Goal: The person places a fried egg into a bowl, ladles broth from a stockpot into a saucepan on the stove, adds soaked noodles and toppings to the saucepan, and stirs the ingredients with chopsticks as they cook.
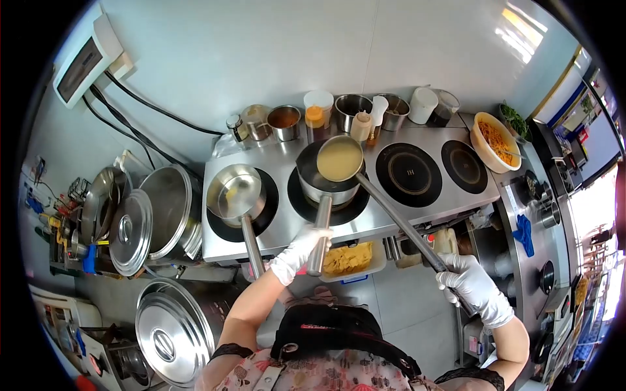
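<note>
My left hand point(305, 248), in a white glove, is closed on the steel handle of a saucepan point(319, 187), which has a dark inside and sits on an induction hob. My right hand point(471, 283), gloved too, grips the long handle of a ladle point(339, 159). Pale yellowish broth fills the ladle's bowl, tilted over the saucepan and hiding part of its inside. To the left, a second steel saucepan point(225, 202) rests on another hob with a little clear liquid in it.
Black hob plates point(408, 174) lie to the right. Along the wall stand sauce bottles point(360, 126) and steel pots point(285, 122). A bowl of orange shreds point(482, 156) is at the far right. Large stockpots point(190, 208) with lids crowd the left. A tub of yellow food point(351, 259) sits below the counter.
</note>
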Tool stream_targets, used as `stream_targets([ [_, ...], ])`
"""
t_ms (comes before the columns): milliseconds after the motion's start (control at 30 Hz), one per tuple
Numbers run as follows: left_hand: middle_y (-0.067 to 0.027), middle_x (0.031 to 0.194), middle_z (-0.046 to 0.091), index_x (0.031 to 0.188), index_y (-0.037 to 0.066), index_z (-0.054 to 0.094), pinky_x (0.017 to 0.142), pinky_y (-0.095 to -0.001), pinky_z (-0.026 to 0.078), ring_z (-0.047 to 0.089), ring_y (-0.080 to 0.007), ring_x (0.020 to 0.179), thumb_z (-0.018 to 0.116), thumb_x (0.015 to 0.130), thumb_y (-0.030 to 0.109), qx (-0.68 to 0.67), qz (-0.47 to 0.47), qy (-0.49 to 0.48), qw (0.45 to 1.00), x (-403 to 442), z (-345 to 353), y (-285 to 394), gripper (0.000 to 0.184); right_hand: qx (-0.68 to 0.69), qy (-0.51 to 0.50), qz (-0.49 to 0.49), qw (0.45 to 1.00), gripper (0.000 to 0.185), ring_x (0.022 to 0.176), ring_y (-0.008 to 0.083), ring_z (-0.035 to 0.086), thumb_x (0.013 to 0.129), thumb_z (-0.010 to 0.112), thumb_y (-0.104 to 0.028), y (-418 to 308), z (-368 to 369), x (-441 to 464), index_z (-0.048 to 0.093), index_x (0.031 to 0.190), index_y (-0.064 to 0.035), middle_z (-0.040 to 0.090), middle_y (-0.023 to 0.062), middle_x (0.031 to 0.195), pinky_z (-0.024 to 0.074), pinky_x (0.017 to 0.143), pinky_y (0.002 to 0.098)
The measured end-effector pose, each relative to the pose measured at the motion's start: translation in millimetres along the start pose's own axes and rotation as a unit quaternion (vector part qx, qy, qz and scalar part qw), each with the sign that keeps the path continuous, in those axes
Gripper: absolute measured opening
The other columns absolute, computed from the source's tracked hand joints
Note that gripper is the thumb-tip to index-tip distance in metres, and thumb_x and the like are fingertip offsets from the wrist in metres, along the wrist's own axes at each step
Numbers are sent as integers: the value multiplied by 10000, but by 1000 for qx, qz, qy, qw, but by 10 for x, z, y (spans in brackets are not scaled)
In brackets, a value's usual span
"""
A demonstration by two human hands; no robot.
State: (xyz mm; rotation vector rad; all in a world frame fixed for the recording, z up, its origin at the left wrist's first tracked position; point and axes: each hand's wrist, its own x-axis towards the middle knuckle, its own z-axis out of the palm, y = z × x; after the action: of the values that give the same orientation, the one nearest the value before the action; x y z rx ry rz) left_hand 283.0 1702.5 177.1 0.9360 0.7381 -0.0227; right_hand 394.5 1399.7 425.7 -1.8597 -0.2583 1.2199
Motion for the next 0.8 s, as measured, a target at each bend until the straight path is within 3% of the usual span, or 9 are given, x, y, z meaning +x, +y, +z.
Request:
stream_targets([
  [200,-79,655,585,804,-10,580,494,-300,476,575,-169,531,660,773,96,26,19,26,999,243,68,-259,137,-13,-4,8,1000,382,426,51,427,874,524,-15,249,-41,270,537,1255,-38,494,-16,649,357,393,188],
  [267,-82,649,581,811,-15,578,494,-299,479,573,-170,531,659,773,90,34,27,22,999,256,66,-318,138,0,11,2,1000,432,418,72,445,830,552,12,303,-24,313,503,1259,38,518,17,663,349,378,205],
  [300,-60,699,568,890,-12,583,492,-283,492,575,-157,560,653,806,72,35,17,13,999,262,54,-338,138,-11,8,-4,1000,445,412,73,442,827,556,17,348,-28,347,496,1268,39,517,17,663,349,373,209],
  [533,-70,716,573,938,-18,572,485,-291,489,573,-159,555,656,807,62,-13,-5,18,1000,288,-12,-509,175,-121,30,-38,992,471,453,44,426,851,559,-7,642,42,425,474,1314,-5,500,-16,650,368,423,210],
  [600,-72,739,581,963,-12,566,503,-291,500,583,-164,568,668,819,96,-14,-11,14,1000,297,-38,-554,206,-138,35,-29,989,507,482,77,461,825,591,-20,816,23,479,464,1314,7,525,42,634,414,457,245],
  [667,-70,773,590,993,0,554,530,-279,514,601,-160,601,672,841,158,15,-9,7,1000,253,-28,-534,250,-267,85,-165,946,533,524,150,541,800,622,-32,1146,-18,610,463,1306,17,566,137,662,471,519,302],
  [700,-118,892,620,1098,-26,539,674,-314,540,638,-213,764,674,851,245,36,-20,-1,999,213,-46,-493,391,-308,106,-292,899,579,605,273,625,767,643,-38,1274,-24,692,451,1310,16,588,228,739,501,589,352],
  [733,-118,892,620,1098,-26,539,674,-314,540,638,-213,764,674,851,245,33,-21,2,999,72,-23,-418,391,-309,102,-291,900,579,605,273,625,767,643,-38,1291,13,678,451,1310,16,588,228,739,501,589,352],
  [800,-168,1034,616,1224,-63,477,846,-342,498,614,-263,955,675,847,309,339,80,206,914,-181,7,-298,566,-398,143,-210,881,607,650,364,628,747,646,-35,1303,94,635,445,1319,3,609,245,779,502,585,372],
])
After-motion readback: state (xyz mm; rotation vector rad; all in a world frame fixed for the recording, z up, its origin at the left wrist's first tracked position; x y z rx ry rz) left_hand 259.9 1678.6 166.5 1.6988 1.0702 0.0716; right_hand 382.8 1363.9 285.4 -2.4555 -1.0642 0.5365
